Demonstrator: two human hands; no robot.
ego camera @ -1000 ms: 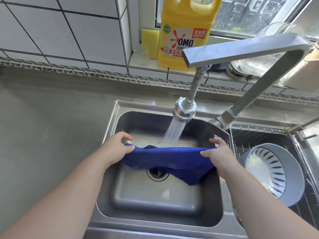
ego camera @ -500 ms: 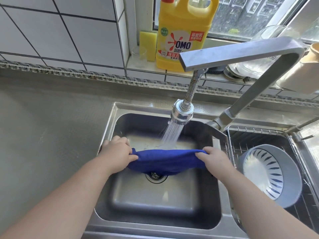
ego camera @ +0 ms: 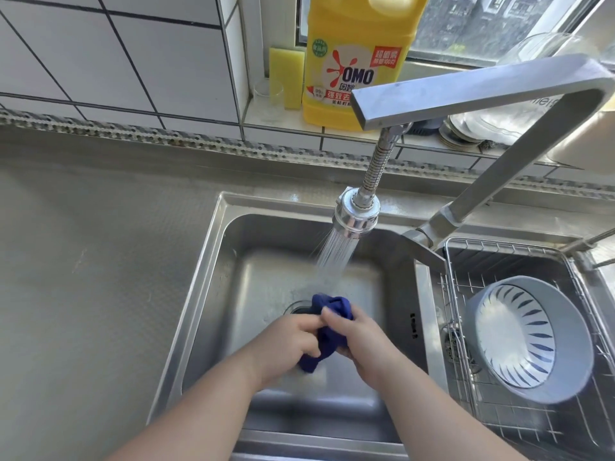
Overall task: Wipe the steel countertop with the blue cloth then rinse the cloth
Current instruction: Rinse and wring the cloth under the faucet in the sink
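The blue cloth [ego camera: 330, 327] is bunched into a small wad over the left sink basin [ego camera: 213, 294], just in front of the water stream. My left hand [ego camera: 293, 344] and my right hand [ego camera: 361, 341] are pressed together around it, both gripping it. Water sprays from the faucet head [ego camera: 355, 216] and falls just behind the cloth's top. The steel countertop [ego camera: 93, 277] stretches to the left of the sink.
The angular faucet arm [ego camera: 482, 91] crosses above the sink. A wire rack [ego camera: 519, 424] in the right basin holds a grey colander bowl [ego camera: 525, 337]. On the window sill stand a yellow detergent jug [ego camera: 352, 54], a sponge [ego camera: 287, 74] and a small glass [ego camera: 268, 98].
The cloth was stretched wide between my hands under the spray. My hands have come together and crumpled it into a wad, lower and nearer in the basin.
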